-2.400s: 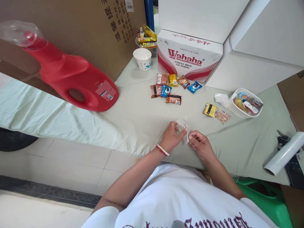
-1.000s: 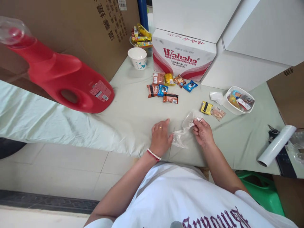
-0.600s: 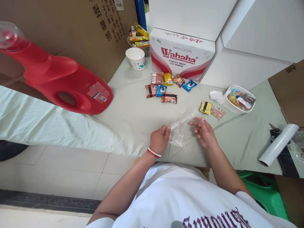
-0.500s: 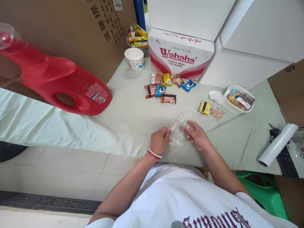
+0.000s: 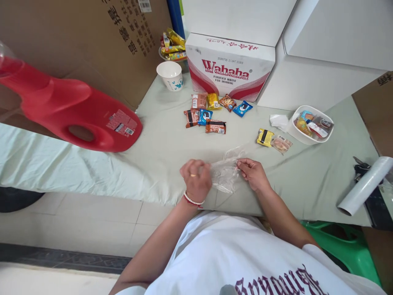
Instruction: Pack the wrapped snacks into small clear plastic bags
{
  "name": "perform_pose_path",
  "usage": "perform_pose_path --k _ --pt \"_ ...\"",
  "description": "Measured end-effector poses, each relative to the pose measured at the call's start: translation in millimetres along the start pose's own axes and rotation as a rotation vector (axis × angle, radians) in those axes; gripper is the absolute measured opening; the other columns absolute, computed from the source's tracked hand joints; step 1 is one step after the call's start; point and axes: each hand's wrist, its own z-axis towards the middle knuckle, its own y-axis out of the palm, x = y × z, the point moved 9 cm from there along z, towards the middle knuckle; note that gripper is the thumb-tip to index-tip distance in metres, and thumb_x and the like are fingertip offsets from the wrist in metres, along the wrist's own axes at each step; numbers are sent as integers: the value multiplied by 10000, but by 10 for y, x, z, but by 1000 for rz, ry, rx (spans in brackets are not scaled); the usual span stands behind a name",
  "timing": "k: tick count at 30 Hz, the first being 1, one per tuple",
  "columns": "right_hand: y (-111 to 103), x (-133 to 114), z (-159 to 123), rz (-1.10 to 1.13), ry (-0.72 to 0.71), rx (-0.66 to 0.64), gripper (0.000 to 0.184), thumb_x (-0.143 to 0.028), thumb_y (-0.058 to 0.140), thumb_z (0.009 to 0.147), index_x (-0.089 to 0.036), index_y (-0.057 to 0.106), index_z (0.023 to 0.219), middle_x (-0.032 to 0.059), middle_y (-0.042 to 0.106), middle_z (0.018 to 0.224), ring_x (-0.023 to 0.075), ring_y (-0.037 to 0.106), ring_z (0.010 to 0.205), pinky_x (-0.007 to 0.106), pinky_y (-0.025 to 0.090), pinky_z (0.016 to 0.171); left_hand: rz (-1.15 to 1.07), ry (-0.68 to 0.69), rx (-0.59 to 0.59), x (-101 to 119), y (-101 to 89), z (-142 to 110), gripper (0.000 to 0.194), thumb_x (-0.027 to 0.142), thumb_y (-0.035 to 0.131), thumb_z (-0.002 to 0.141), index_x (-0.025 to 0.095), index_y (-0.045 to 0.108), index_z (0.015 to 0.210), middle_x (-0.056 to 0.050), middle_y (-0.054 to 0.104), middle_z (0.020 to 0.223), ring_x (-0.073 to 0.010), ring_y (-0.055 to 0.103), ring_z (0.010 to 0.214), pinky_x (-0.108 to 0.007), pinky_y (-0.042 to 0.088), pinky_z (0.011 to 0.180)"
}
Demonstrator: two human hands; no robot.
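A clear plastic bag (image 5: 226,174) is stretched between my two hands, just above the front of the cloth-covered table (image 5: 166,139). My left hand (image 5: 196,178), a little blurred, is closed on the bag's left end. At the bag's right edge, my right hand (image 5: 252,172) pinches the film between thumb and fingers. Beyond them lie small wrapped snacks: an orange-brown packet (image 5: 215,126), a blue packet (image 5: 242,108) and several others. To the right rest a yellow packet (image 5: 265,137) and a pinkish clear packet (image 5: 281,144).
A white tub (image 5: 310,139) of packets stands at right, beside a plastic film roll (image 5: 365,186). A paper cup (image 5: 170,76) and a bowl of yellow snacks (image 5: 173,47) stand at the back, near a Wahaba-style water carton (image 5: 230,69). A red jug (image 5: 76,110) is at left.
My left hand has moved left, pulling the bag sideways. My right hand's fingers, spread before, have closed on the bag's right edge. The view has shifted slightly.
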Motion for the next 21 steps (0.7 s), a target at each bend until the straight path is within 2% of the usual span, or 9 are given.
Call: perform_pose_path --k 3,4,5,7,9,12,16,18,21 --pt "24 -2 -4 2 -4 -38 346 -451 834 631 -176 741 819 9 687 687 67 405 441 217 259 379 -145 361 -412 418 368 -142 196 146 510 886 263 660 837 -76 683 947 -245 613 1088 -441 447 979" --pt "28 -2 -5 7 -7 -51 331 -426 827 633 -177 745 834 7 690 690 68 412 444 216 267 383 -176 410 -501 498 444 -185 203 133 506 879 259 664 860 -76 685 977 -241 612 1091 -421 465 963" --pt "29 -1 -7 15 -8 -62 324 -404 822 632 -177 744 850 6 694 691 68 417 446 214 272 387 -189 405 -537 532 489 -189 209 128 502 876 249 671 902 -85 679 1020 -242 607 1092 -408 480 946" --pt "26 12 -9 34 -1 -77 344 -376 827 623 -176 734 886 9 709 702 67 422 447 210 273 392 -186 283 -498 502 522 -115 212 160 505 900 223 674 1010 -105 658 1078 -246 603 1071 -397 497 917" --pt "17 26 -9 43 8 -83 397 -376 842 616 -176 716 935 17 733 730 63 415 438 208 269 392 -187 160 -455 465 550 -57 199 276 548 939 209 666 1083 -106 649 1079 -251 608 1041 -395 497 898" --pt "6 33 -5 40 13 -79 470 -394 861 611 -179 689 992 26 754 755 55 395 414 208 255 383 -160 74 -480 470 646 -35 293 436 682 887 203 682 1064 -103 667 1055 -285 608 1044 -419 469 894" --pt "11 24 -7 32 19 -79 514 -409 882 590 -186 681 1007 2 735 716 51 379 396 209 230 373 -188 -23 -519 420 745 -7 82 288 683 886 214 716 896 -76 692 942 -270 617 1007 -396 434 878" --pt "11 18 -10 32 20 -77 528 -415 889 581 -192 676 1009 -15 719 692 50 373 389 211 229 372 -311 -85 -517 363 760 12 84 243 659 890 212 706 827 -51 687 863 -227 623 922 -353 434 840" --pt "7 9 -7 40 3 -81 520 -420 894 589 -197 669 1002 -29 705 676 50 371 390 210 228 374 -520 -177 -498 263 756 37 132 285 661 882 201 688 784 -21 670 791 -178 602 808 -303 431 781"
